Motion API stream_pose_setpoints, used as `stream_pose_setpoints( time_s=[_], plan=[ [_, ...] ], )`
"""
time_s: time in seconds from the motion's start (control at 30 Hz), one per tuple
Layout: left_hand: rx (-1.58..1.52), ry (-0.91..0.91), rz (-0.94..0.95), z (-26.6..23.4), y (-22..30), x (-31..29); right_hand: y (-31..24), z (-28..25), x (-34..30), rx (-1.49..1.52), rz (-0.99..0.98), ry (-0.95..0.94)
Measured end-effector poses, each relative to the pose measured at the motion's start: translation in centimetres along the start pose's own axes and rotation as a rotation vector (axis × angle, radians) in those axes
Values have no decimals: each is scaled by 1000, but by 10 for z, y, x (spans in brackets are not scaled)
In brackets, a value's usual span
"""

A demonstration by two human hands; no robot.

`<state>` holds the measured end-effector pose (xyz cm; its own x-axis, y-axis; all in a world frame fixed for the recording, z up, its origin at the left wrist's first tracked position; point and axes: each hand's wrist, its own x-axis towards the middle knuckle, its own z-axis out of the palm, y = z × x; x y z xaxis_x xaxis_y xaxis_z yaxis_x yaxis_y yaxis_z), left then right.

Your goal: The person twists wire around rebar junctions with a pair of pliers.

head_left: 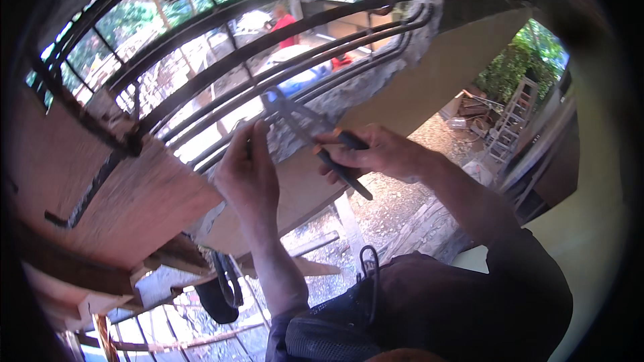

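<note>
My right hand [386,153] is wrapped round the black and orange handles of long-handled pincers [295,119]. Their metal jaws point up and to the left, close to the dark rebar [315,60] that runs in bent rows across the upper part of the view. To the left of the pincers my left hand [247,167] is raised, its fingertips pinched together just below the bars. Whatever sits between those fingers is too small to make out. At the far left a hooked bar end [86,191] hangs down in front of a plywood board [144,194].
Rough concrete [376,90] borders the rebar, above a smooth plywood panel [416,90]. Timber beams [74,265] support the left side. Well below at the right stand a ladder [515,117] and a scrap pile [473,115]. Beyond the bars is a person in red [285,29].
</note>
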<state>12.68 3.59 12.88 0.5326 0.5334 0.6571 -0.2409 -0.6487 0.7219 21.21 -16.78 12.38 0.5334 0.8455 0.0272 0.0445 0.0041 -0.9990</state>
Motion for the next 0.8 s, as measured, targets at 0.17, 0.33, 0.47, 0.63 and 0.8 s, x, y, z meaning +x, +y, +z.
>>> stream_pose_setpoints(
  time_s=[0.17,0.33,0.47,0.63,0.8],
  plan=[
    [146,64,52,-1,0,-4,8,1,1,115,102,-21],
    [180,-28,179,2,-1,-10,13,5,2,65,69,60],
    [92,-25,105,7,-18,-12,11,9,5,-13,-2,79],
    [-16,-21,72,9,-17,-13,6,10,7,-66,-38,75],
    [-132,9,86,12,-18,-14,1,15,5,-101,-22,99]
  ],
)
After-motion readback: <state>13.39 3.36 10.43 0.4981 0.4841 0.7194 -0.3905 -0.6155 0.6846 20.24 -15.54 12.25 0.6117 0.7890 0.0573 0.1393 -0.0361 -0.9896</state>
